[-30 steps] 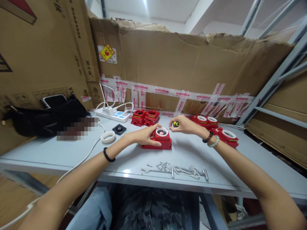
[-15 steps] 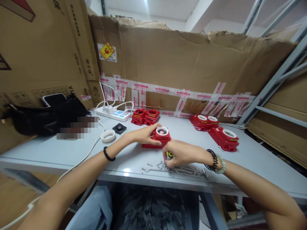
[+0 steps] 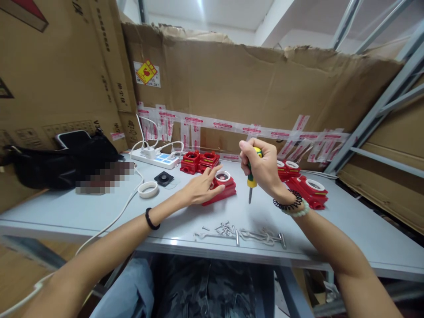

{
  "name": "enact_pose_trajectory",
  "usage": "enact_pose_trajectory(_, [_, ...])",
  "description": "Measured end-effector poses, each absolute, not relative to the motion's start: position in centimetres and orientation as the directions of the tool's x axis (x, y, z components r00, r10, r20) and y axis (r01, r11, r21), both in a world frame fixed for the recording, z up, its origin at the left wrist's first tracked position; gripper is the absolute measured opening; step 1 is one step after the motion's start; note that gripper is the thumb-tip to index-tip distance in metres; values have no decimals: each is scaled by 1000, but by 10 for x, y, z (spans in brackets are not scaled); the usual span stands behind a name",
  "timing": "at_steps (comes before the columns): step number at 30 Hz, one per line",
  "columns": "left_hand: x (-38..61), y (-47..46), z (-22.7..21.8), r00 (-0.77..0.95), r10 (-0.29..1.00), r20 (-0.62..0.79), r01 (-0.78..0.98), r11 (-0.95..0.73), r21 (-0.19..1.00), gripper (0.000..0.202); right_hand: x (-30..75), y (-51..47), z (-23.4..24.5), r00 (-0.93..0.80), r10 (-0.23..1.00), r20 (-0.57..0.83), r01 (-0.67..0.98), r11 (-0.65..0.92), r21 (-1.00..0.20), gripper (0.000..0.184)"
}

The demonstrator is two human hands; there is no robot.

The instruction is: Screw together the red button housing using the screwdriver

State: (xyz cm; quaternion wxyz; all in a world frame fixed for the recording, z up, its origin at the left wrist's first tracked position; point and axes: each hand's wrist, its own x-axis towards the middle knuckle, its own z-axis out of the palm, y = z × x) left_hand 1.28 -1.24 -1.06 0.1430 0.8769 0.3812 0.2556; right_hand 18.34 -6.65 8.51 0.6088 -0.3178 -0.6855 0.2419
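Observation:
My right hand (image 3: 263, 170) is closed round a screwdriver (image 3: 251, 181) with a green and yellow handle, held upright with its tip just above the table. My left hand (image 3: 200, 190) lies with its fingers stretched flat on a red plastic housing (image 3: 222, 191) with a white ring on top. The housing is tilted, its near edge lifted off the grey table (image 3: 99, 212). A pile of screws and bolts (image 3: 241, 234) lies near the front edge, below the screwdriver.
Two red boxes (image 3: 199, 161) stand behind the housing, and more red housings (image 3: 306, 187) lie to the right. A white ring (image 3: 148, 189), a black part (image 3: 164, 178), a power strip (image 3: 155, 159) with cables and a black bag (image 3: 62, 161) are at the left. Cardboard walls the back.
My right hand went from beside the housing down to the screw pile, then rose with the screwdriver held upright. The red housing has tipped up under my left hand.

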Motion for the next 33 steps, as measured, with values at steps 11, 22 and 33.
enact_pose_trajectory(11, [9,-9,-2,637,653,409,529,-757,384,42,169,-47,83,123,713,691,-73,701,-710,34])
enact_pose_trajectory(22, [0,5,-4,710,515,480,337,-847,410,75,168,-32,61,112,710,696,-30,702,-711,38])
enact_pose_trajectory(33, [5,30,-16,789,535,302,343,-792,505,102,170,-37,53,185,661,728,54,732,-679,34])
